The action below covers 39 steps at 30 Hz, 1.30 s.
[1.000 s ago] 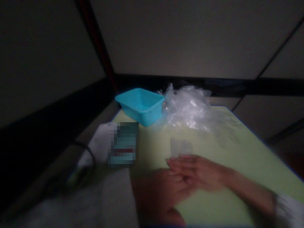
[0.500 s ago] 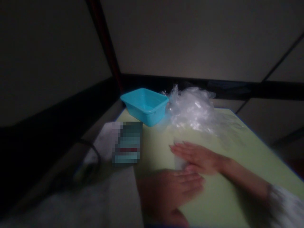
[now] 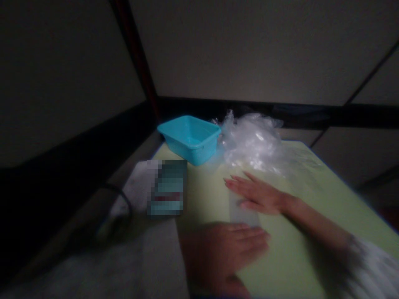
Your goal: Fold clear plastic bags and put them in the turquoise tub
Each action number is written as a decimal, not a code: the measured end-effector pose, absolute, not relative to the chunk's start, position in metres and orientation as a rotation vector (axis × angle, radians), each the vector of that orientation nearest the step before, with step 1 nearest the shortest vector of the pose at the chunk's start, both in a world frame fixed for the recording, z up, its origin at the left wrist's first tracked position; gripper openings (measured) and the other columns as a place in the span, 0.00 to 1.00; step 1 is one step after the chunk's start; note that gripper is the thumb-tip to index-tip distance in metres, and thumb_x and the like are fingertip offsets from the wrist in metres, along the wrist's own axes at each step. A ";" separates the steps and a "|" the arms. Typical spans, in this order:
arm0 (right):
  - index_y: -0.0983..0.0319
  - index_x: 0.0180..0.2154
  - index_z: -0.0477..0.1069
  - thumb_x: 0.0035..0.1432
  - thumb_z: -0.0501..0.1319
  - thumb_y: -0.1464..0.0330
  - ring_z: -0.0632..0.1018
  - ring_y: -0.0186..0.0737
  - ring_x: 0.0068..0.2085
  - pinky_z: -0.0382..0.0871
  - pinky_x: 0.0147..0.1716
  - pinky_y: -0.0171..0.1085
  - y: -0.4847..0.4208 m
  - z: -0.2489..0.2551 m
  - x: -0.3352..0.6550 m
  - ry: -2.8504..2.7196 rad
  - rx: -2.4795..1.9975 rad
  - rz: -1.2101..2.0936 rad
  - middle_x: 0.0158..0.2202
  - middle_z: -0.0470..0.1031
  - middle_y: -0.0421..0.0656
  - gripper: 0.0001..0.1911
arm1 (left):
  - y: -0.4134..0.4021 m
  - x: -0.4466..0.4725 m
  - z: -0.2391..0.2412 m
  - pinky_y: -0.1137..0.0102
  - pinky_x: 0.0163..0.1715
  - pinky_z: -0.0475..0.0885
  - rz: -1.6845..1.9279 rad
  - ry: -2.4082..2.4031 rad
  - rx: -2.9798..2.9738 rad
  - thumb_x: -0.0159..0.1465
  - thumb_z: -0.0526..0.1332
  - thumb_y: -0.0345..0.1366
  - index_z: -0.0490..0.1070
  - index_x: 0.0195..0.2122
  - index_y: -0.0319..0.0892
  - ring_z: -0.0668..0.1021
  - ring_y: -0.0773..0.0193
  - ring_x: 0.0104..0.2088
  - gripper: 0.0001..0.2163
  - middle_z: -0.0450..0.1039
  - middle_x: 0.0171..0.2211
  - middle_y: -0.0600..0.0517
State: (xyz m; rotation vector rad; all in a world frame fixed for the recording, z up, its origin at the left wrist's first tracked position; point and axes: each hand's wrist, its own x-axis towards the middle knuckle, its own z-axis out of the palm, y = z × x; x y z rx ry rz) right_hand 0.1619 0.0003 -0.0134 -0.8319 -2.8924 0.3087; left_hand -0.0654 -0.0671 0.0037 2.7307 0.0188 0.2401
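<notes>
A flat, greyish, see-through piece (image 3: 245, 215) lies on the pale green tabletop (image 3: 286, 253); it looks like thin plastic, but its exact kind is unclear. My left hand (image 3: 229, 253) rests flat over its near end, fingers stretched to the right and thumb apart. Over the far end lies my right hand (image 3: 257, 195), palm down with fingers spread. Neither hand grips anything. Both hands cover parts of the piece, and only its middle shows.
At the back of the table stands a blue plastic tub (image 3: 199, 153). A heap of crumpled clear plastic (image 3: 257, 141) lies to its right. On the left is a blurred-out phone-like object (image 3: 168, 187) beside a pale cloth (image 3: 140, 178) and a dark cable (image 3: 120, 191).
My right hand has slid away from my left hand, toward the back of the table, and its fingers have spread. More of the greyish piece shows between them. My left hand has hardly moved.
</notes>
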 end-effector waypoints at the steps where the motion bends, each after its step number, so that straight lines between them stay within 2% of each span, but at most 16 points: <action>1: 0.59 0.66 0.37 0.67 0.44 0.54 0.46 0.46 0.67 0.32 0.63 0.55 0.001 -0.014 0.162 -2.887 -0.849 0.301 0.67 0.44 0.46 0.33 | -0.067 -0.066 0.004 0.60 0.63 0.54 0.241 0.022 2.732 0.68 0.43 0.47 0.50 0.63 0.29 0.54 0.53 0.65 0.29 0.49 0.65 0.39; 8: 0.61 0.66 0.38 0.66 0.43 0.52 0.44 0.47 0.67 0.30 0.63 0.55 0.008 -0.016 0.162 -2.873 -0.955 0.231 0.67 0.45 0.47 0.34 | -0.067 -0.064 0.006 0.63 0.65 0.47 0.181 0.016 2.740 0.68 0.44 0.50 0.50 0.63 0.26 0.52 0.53 0.66 0.32 0.48 0.65 0.36; 14: 0.65 0.66 0.40 0.67 0.42 0.54 0.47 0.48 0.67 0.37 0.63 0.56 0.005 -0.019 0.165 -2.784 -1.045 0.124 0.67 0.47 0.52 0.34 | -0.067 -0.065 0.005 0.63 0.65 0.46 0.181 0.027 2.749 0.69 0.43 0.49 0.49 0.64 0.27 0.51 0.54 0.66 0.31 0.47 0.65 0.38; 18: 0.65 0.65 0.47 0.68 0.43 0.58 0.50 0.49 0.66 0.42 0.62 0.57 0.002 -0.019 0.166 -2.654 -1.038 0.051 0.66 0.50 0.52 0.29 | -0.067 -0.066 0.006 0.60 0.65 0.44 0.190 0.027 2.784 0.69 0.43 0.47 0.49 0.64 0.31 0.50 0.56 0.66 0.28 0.47 0.66 0.42; 21: 0.65 0.60 0.58 0.67 0.45 0.60 0.57 0.49 0.64 0.51 0.60 0.54 -0.001 -0.018 0.167 -2.498 -1.006 0.041 0.62 0.59 0.52 0.25 | -0.066 -0.065 0.008 0.58 0.65 0.46 0.244 -0.049 2.839 0.69 0.44 0.46 0.51 0.63 0.34 0.51 0.56 0.66 0.27 0.48 0.66 0.44; 24: 0.64 0.51 0.68 0.67 0.47 0.64 0.70 0.46 0.55 0.64 0.54 0.49 -0.009 -0.015 0.169 -2.332 -0.972 0.078 0.52 0.72 0.52 0.18 | -0.062 -0.064 0.005 0.56 0.63 0.51 0.476 0.000 2.860 0.67 0.49 0.43 0.60 0.58 0.33 0.60 0.54 0.63 0.23 0.60 0.61 0.41; 26: 0.64 0.46 0.71 0.67 0.48 0.65 0.75 0.45 0.48 0.69 0.48 0.46 -0.018 -0.012 0.170 -2.296 -0.937 0.148 0.46 0.75 0.50 0.16 | -0.057 -0.064 0.002 0.58 0.58 0.60 0.699 0.265 2.783 0.65 0.52 0.37 0.67 0.52 0.34 0.71 0.55 0.54 0.17 0.72 0.51 0.41; 28: 0.63 0.44 0.72 0.66 0.50 0.66 0.76 0.43 0.44 0.72 0.43 0.43 -0.028 -0.007 0.172 -2.324 -0.901 0.242 0.42 0.77 0.49 0.14 | -0.050 -0.064 -0.002 0.62 0.51 0.68 0.878 0.643 2.580 0.64 0.52 0.32 0.72 0.44 0.38 0.77 0.58 0.45 0.12 0.77 0.42 0.45; 30: 0.62 0.45 0.73 0.66 0.51 0.67 0.77 0.43 0.45 0.72 0.44 0.42 -0.037 -0.003 0.173 -2.361 -0.863 0.325 0.44 0.77 0.48 0.14 | -0.041 -0.064 -0.005 0.66 0.46 0.70 0.966 0.913 2.320 0.62 0.52 0.29 0.75 0.36 0.40 0.77 0.60 0.43 0.11 0.77 0.40 0.48; 32: 0.61 0.49 0.72 0.65 0.52 0.67 0.75 0.43 0.51 0.71 0.48 0.42 -0.042 -0.001 0.176 -2.398 -0.822 0.387 0.49 0.75 0.48 0.14 | -0.033 -0.063 -0.007 0.68 0.44 0.71 0.972 1.003 2.137 0.61 0.53 0.28 0.75 0.30 0.41 0.77 0.61 0.43 0.11 0.77 0.40 0.49; 35: 0.60 0.52 0.70 0.64 0.54 0.68 0.70 0.43 0.56 0.67 0.53 0.43 -0.041 -0.003 0.181 -2.448 -0.784 0.429 0.55 0.70 0.47 0.16 | -0.027 -0.063 -0.009 0.70 0.42 0.71 0.911 1.036 2.011 0.58 0.55 0.27 0.75 0.28 0.40 0.78 0.62 0.41 0.09 0.77 0.38 0.50; 39: 0.63 0.48 0.73 0.64 0.54 0.68 0.75 0.42 0.50 0.69 0.49 0.43 -0.039 -0.004 0.185 -2.457 -0.770 0.388 0.48 0.75 0.50 0.14 | -0.029 -0.063 -0.007 0.72 0.41 0.71 0.890 1.061 1.966 0.57 0.55 0.27 0.76 0.27 0.40 0.77 0.61 0.42 0.10 0.77 0.39 0.50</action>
